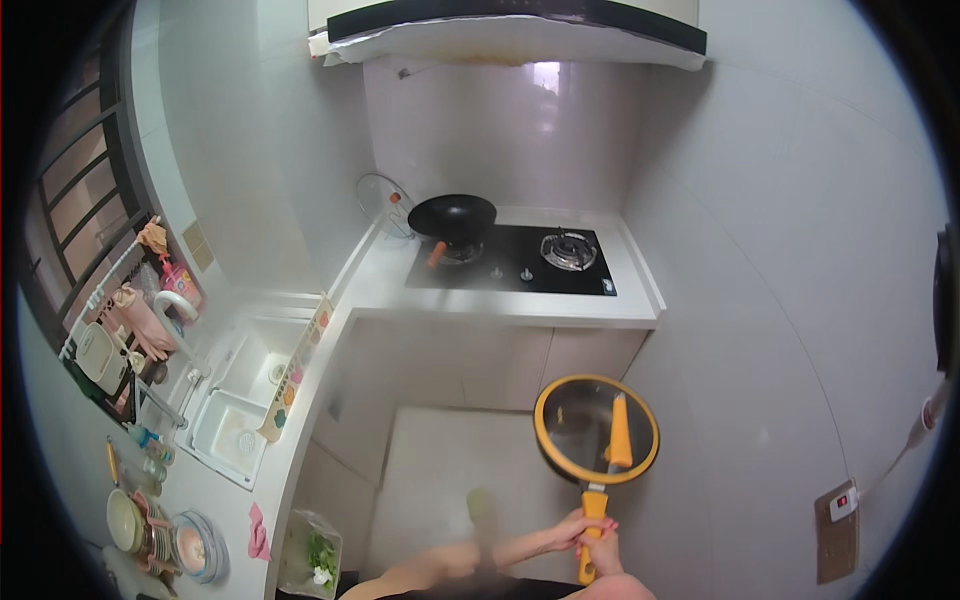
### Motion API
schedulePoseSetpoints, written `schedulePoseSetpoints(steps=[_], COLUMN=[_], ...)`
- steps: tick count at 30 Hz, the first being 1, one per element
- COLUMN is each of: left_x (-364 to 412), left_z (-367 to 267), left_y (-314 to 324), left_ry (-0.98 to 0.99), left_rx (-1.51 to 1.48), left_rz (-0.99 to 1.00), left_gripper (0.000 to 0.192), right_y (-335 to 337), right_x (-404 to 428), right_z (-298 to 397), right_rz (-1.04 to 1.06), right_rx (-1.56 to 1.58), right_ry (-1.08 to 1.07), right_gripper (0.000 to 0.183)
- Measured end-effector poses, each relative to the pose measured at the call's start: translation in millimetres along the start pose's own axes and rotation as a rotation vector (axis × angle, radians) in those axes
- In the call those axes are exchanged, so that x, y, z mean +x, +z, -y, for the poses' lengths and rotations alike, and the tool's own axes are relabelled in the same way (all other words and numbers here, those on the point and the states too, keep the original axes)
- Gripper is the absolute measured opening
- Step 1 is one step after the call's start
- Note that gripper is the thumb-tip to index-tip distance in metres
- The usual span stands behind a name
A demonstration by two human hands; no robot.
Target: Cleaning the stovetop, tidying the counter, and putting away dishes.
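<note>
Both hands grip the yellow handle of a lidded frying pan (551, 469) in the lower right. My left hand (571, 529) closes around the handle's upper part; my right hand (604, 551) holds it just below. A glass lid (581, 420) with a yellow rim and an upright yellow handle covers the pan. Beyond it, a black wok (453, 216) with an orange-brown handle rests over the left burner of a black gas hob (495, 277). Another glass lid (375, 206) leans against the wall left of the wok.
At left are a white double sink (259, 349), a faucet (176, 304), a dish rack (154, 532), stacked bowls (196, 547) and a pink cloth (258, 532). A bin bag with green leaves (321, 559) hangs below the counter edge. A range hood (517, 34) is above; a wall socket (838, 536) is right.
</note>
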State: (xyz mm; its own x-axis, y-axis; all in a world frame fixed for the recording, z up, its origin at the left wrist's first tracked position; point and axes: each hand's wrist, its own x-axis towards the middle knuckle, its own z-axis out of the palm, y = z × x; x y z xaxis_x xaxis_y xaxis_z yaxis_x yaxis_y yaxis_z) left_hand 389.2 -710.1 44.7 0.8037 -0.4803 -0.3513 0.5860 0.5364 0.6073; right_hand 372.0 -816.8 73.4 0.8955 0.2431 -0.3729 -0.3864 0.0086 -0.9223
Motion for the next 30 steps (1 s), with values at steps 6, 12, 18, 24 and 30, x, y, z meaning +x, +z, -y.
schedulePoseSetpoints(steps=[6,12,18,24,30], left_x=[35,85,161,246,294], left_z=[-178,-329,-432,-494,-531], left_y=[-31,-73,-125,-164,-192], left_ry=[0.235,0.326,0.38,0.426,0.367], left_rx=[0.081,0.159,0.186,0.088,0.003], left_rz=[0.034,0.083,0.032,0.0,-0.07], left_gripper=[0.028,0.027,0.024,0.021,0.02], right_y=[76,137,161,154,154], right_x=[118,237,368,487,556], right_z=[115,204,252,274,285], right_rz=[0.101,0.093,0.142,0.167,0.19], right_rx=[0.084,0.027,0.016,-0.001,0.032], right_ry=[-0.201,-0.299,-0.288,-0.246,-0.242], right_gripper=[0.017,0.019,0.02,0.031,0.031])
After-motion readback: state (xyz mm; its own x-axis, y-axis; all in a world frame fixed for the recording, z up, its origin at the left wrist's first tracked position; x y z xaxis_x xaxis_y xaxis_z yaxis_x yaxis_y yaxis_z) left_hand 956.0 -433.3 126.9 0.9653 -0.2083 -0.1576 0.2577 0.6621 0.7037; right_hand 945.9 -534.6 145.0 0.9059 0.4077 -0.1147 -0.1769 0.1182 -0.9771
